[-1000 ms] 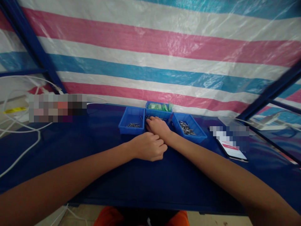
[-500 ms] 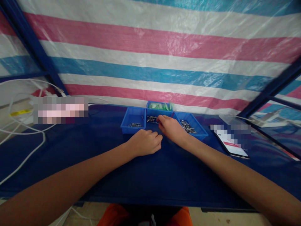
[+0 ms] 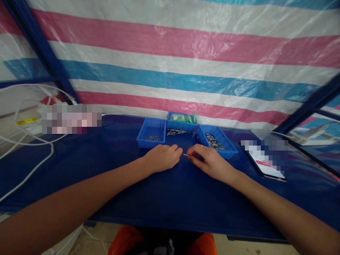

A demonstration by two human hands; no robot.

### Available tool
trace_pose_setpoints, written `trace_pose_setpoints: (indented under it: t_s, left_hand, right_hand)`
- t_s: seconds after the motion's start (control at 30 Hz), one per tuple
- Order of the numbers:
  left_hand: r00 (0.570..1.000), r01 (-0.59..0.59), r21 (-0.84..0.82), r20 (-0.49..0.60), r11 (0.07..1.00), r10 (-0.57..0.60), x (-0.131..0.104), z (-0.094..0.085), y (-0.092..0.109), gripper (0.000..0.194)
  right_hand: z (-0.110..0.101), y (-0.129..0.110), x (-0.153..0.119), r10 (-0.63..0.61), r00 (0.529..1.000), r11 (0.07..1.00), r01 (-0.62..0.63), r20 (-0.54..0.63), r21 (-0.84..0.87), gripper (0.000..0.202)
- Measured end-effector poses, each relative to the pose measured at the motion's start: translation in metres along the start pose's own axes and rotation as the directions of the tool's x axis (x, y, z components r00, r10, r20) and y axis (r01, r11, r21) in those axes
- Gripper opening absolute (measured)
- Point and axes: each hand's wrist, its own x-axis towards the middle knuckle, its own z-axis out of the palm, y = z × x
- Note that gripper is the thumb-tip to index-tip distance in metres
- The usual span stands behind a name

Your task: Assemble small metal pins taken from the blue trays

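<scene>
Right hand (image 3: 209, 161): thumb + index pinched nearly together on 1 thin metal piece (image 3: 185, 154), tip poking out toward left hand (image 3: 163, 158). Piece sits in the narrow gap between the 2 hands, around mid table (image 3: 159, 198). Left hand: back up, fingers curled in, grip hidden; can't tell if it has the piece's other end or anything else.

3 blue bins toward table's rear edge: left bin (image 3: 151, 144) w/ a small pile of metal pieces, rear bin (image 3: 182, 125) w/ green packets (image 3: 182, 118), right bin (image 3: 227, 153) w/ a bigger pile. Loose metal pieces (image 3: 178, 131) on table between them. Phone (image 3: 269, 170) toward right edge, partly pixelated. White cable (image 3: 49, 156) by left edge.
</scene>
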Motion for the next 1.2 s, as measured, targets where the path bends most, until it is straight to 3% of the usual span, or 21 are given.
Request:
trace_pose_setpoints:
  t_s: [0.1,0.7,1.2]
  left_hand:
    - [0.997,-0.072,0.021,0.009,0.997,0.072,-0.0005,0.0000,-0.0007,0.013]
    - [0.993,0.007,0.038,-0.119,0.999,-0.002,-0.0034,0.0012,0.0030,0.022]
    - [0.996,-0.045,-0.038,-0.082,0.998,0.042,-0.0013,0.0005,-0.0024,0.029]
  right_hand:
    - [0.0009,0.0034,-0.0011,0.038,0.999,0.999,-0.038,-0.001,0.011,0.015]
    - [0.0079,0.0046,-0.0015,0.067,0.989,0.986,-0.046,0.132,-0.158,0.019]
    - [0.0067,0.0017,-0.0048,0.122,0.981,0.977,-0.091,0.152,-0.195,0.018]
